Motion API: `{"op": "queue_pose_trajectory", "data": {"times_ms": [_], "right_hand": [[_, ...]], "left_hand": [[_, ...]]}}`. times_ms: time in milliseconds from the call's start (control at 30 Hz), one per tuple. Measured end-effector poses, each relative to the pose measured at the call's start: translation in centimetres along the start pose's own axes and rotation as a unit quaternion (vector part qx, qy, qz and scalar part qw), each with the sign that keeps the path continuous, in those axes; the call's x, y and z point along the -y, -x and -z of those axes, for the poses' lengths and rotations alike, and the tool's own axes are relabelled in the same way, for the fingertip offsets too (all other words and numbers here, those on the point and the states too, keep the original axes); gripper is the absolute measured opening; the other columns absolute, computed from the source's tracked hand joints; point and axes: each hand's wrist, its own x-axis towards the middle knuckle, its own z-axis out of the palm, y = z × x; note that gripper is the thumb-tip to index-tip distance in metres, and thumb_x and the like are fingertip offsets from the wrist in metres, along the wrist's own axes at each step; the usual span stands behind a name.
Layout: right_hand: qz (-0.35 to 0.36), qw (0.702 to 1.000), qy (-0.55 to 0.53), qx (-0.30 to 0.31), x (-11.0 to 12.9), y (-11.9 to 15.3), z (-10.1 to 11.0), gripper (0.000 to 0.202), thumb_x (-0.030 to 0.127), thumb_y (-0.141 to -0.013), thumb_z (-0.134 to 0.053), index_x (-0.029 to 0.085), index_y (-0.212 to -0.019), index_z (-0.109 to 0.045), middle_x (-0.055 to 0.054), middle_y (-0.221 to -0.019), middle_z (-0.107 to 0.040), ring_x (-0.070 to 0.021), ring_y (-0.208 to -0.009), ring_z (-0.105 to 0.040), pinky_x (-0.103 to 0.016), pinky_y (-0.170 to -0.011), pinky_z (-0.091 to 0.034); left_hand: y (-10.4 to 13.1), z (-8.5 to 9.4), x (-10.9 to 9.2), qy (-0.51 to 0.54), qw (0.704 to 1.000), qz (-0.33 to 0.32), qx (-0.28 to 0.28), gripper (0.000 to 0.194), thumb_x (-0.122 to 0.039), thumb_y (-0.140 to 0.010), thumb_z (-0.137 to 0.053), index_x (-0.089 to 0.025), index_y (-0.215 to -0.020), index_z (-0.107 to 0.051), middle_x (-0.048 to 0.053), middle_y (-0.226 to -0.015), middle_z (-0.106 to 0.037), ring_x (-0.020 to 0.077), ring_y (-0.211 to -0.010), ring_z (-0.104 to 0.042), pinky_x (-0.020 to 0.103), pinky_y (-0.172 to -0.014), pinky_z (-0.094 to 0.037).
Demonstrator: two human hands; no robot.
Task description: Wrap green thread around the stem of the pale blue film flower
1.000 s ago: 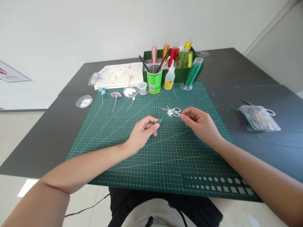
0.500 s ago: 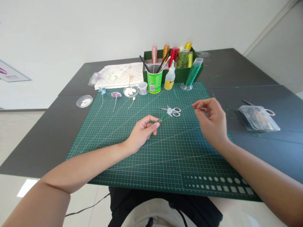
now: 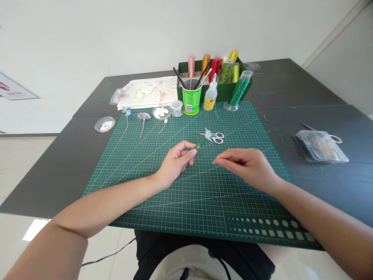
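My left hand (image 3: 178, 161) pinches the green stem (image 3: 199, 143) of a small pale blue flower (image 3: 209, 135). The flower points up and to the right, over the scissors. White-handled scissors (image 3: 218, 138) lie on the green cutting mat (image 3: 186, 202), partly hidden behind the flower. To the right of the stem, my right hand (image 3: 247, 165) is closed, with thumb and fingertips pressed together. Whatever is between those fingertips is too small to make out.
Behind the scissors stand a green can (image 3: 191, 99) of tools, a glue bottle (image 3: 210, 95) and a green thread spool (image 3: 240, 91). A box of thread (image 3: 215, 91) is farther back. Finished-looking flowers (image 3: 143, 116) lie left; a clear case (image 3: 320, 146) lies right.
My right hand has moved left and toward me, closer to my left hand, and its fingers now point left. My left hand has barely moved; the flower is tilted slightly differently.
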Motion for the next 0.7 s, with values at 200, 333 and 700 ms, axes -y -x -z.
{"op": "queue_pose_trajectory", "data": {"times_ms": [200, 333, 700], "right_hand": [[-0.049, 0.977, 0.058, -0.198, -1.1, -1.1, 4.8, 0.020, 0.037, -0.089, -0.068, 0.021, -0.080, -0.077, 0.005, -0.047, -0.043, -0.0103, -0.045, -0.031, -0.029, -0.047, -0.022], [-0.094, 0.889, 0.388, -0.222, -3.5, -1.9, 7.3, 0.012, 0.028, -0.088, -0.070, 0.020, -0.085, -0.078, 0.001, -0.053, -0.053, -0.0156, -0.053, -0.048, -0.033, -0.058, -0.031], [0.124, 0.894, 0.391, -0.181, -3.9, -1.5, 3.7, 0.026, 0.024, -0.102, -0.051, 0.015, -0.104, -0.076, -0.014, -0.107, -0.080, -0.0283, -0.101, -0.075, -0.048, -0.102, -0.053]], "left_hand": [[-0.1, 0.0, 0.2, 0.001, 1.000, -0.009, 0.001, 0.024, -0.039, -0.090, -0.069, -0.019, -0.101, -0.060, -0.008, -0.060, -0.052, 0.0055, -0.045, -0.027, 0.020, -0.042, -0.016], [-0.1, 0.0, 0.2, -0.002, 1.000, -0.017, 0.001, 0.024, -0.039, -0.091, -0.068, -0.019, -0.102, -0.060, -0.008, -0.061, -0.052, 0.0056, -0.045, -0.027, 0.020, -0.042, -0.017], [-0.1, 0.0, 0.4, -0.006, 0.999, -0.031, 0.008, 0.024, -0.040, -0.091, -0.068, -0.020, -0.102, -0.059, -0.008, -0.060, -0.053, 0.0063, -0.046, -0.031, 0.020, -0.043, -0.019]]}}
